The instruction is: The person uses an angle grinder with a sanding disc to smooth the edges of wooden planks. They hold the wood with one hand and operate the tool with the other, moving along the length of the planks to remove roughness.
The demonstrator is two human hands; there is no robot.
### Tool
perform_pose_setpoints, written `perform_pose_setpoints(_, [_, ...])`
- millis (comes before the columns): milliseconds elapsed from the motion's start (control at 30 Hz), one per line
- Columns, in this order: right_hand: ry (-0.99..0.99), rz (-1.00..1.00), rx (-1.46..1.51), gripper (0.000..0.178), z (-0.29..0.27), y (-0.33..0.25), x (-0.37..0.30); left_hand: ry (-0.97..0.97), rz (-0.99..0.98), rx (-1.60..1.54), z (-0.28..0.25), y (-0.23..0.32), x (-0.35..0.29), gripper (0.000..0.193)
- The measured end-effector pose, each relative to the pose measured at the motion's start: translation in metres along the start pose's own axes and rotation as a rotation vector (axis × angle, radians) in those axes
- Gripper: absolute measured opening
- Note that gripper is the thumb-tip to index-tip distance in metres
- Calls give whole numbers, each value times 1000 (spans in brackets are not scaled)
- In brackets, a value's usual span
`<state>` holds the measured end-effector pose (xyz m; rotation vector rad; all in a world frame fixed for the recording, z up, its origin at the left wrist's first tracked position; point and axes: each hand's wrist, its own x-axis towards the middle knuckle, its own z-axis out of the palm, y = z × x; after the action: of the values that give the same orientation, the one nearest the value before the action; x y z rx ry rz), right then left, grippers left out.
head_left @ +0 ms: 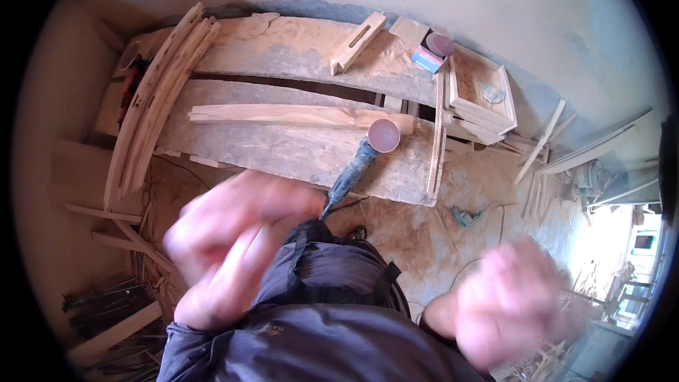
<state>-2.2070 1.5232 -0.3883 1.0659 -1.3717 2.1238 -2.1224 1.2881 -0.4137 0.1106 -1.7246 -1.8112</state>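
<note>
Both hands are raised in front of my body and smeared by motion. My left hand [237, 230] is at the bench's near edge, left of a dusty angle grinder [352, 168]; its finger pose is too blurred to read. Lower right, away from the bench, is my right hand [506, 301], also blurred, and I cannot make out anything in it. The grinder lies with its round reddish sanding disc [384, 135] facing up, overlapping a long planed wooden piece [276, 114] on the plank workbench [262, 143].
Long shaped wood strips [159, 99] lie across the bench's left end. Toward the back are a slotted wooden piece [358, 42] and a blue-and-red box [428, 56]. A wooden drawer [481, 85] stands at the right end. A greenish power tool [467, 217] lies on the floor.
</note>
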Motion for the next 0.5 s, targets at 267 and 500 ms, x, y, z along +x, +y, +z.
perform_pose_setpoints(267, [127,1616,-320,33,-74,277,-231,-183,-892,159,-7,-331,-48,59])
perform_pose_setpoints(500, [-210,1644,-397,38,-68,327,-342,-449,-938,756,46,-421,-23,81])
